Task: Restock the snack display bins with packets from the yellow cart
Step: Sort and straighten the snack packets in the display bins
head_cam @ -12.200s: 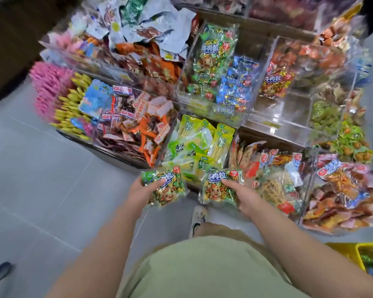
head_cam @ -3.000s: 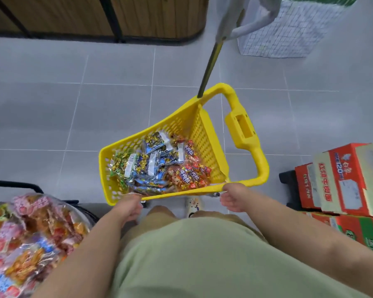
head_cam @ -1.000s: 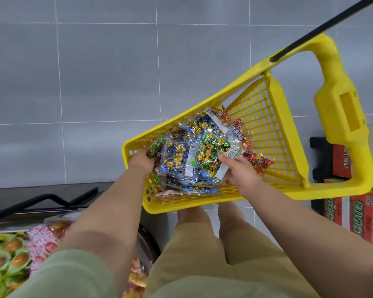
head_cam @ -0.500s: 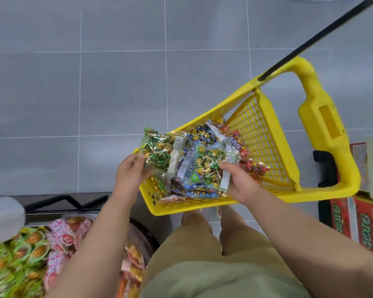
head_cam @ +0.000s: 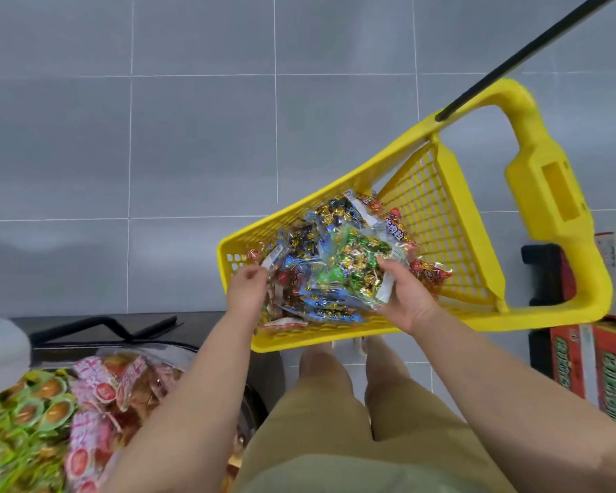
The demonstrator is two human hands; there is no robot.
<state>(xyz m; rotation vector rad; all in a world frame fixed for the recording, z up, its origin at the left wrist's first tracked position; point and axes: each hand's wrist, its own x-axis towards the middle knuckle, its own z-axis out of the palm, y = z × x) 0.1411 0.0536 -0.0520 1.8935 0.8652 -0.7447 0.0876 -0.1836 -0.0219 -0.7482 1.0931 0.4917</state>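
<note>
Green and pink snack packets (head_cam: 50, 414) lie heaped at lower left. Your left hand (head_cam: 246, 290) pinches the white end of a blue clear-plastic packet (head_cam: 281, 257) inside the yellow mesh plastic cart (head_cam: 438, 215). Your right hand (head_cam: 408, 297) grips a green clear-plastic packet (head_cam: 360, 261) over the pile. Red cardboard cartons (head_cam: 584, 364) stand at far right.

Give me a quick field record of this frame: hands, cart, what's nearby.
yellow cart: holds a pile of mixed packets
left hand: fingers curled at a blue packet edge; grip unclear
right hand: holds green packet over the pile
display snacks: green and pink packs, lower left
red boxes: right of cart
</note>
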